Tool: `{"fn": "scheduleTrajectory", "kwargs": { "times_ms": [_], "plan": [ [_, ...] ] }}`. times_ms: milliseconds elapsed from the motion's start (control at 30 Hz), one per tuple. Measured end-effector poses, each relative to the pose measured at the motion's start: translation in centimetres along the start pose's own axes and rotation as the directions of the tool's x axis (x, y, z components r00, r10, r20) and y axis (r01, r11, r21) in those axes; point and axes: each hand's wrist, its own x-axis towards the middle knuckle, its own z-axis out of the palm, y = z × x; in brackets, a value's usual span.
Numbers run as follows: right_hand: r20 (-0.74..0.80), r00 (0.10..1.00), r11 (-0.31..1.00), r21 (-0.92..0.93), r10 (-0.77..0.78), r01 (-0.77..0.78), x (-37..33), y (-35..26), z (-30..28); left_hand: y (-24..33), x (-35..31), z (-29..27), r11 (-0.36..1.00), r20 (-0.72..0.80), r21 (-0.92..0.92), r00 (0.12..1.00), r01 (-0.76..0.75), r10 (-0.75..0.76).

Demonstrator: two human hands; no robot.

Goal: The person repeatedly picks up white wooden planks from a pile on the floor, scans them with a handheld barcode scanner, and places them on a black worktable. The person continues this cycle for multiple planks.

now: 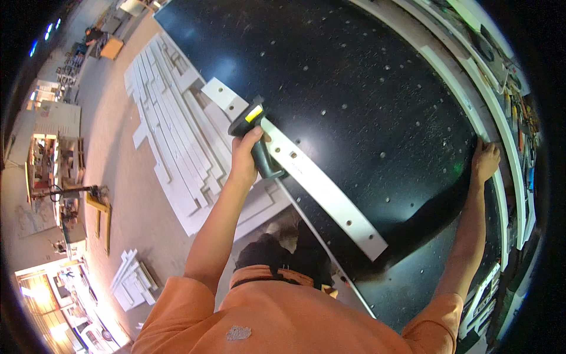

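My left hand (246,154) is closed around the grip of a black pistol-grip tool (260,147) with a yellow label on its top. Beneath the tool lies a long white bar (330,187) with several holes, slanting across the black tabletop (365,94) and overhanging its left edge at the upper end. My right hand (486,160) reaches out to the table's far right side. Its fingers are bent together over a long white strip (454,85) there; the fingertips are partly hidden.
Stacked white boards (171,130) lie left of the table, with a smaller white pile (132,280) on the floor. Hand tools (519,121) line the right rim. A yellow frame (99,221) stands farther left, and a person (94,38) is in the far background.
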Motion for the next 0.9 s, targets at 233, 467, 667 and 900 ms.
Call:
{"fn": "scheduleTrajectory", "kwargs": {
  "times_ms": [233,467,667,900],
  "plan": [
    [0.072,0.994,0.965,0.256,-0.084,0.063,-12.2,-2.3,-9.0,6.4,-12.8,-9.7,0.968,-0.156,-0.119,0.967,-0.221,0.202],
    [0.221,0.974,0.86,0.506,-0.06,-0.062,-25.6,-12.1,-25.4,12.6,-32.5,-29.4,0.845,-0.31,-0.232,0.86,-0.482,0.405],
    [0.303,0.559,0.171,0.946,-0.772,-0.276,-37.0,-31.6,-53.1,14.8,-56.2,-45.4,0.717,-0.55,-0.187,0.676,-0.672,0.49],
    [-0.21,-0.28,-0.211,0.977,-0.937,-0.029,-53.4,-46.6,-85.1,15.1,-78.7,-59.4,0.582,-0.802,0.076,0.297,-0.81,0.518]
  ]
}}
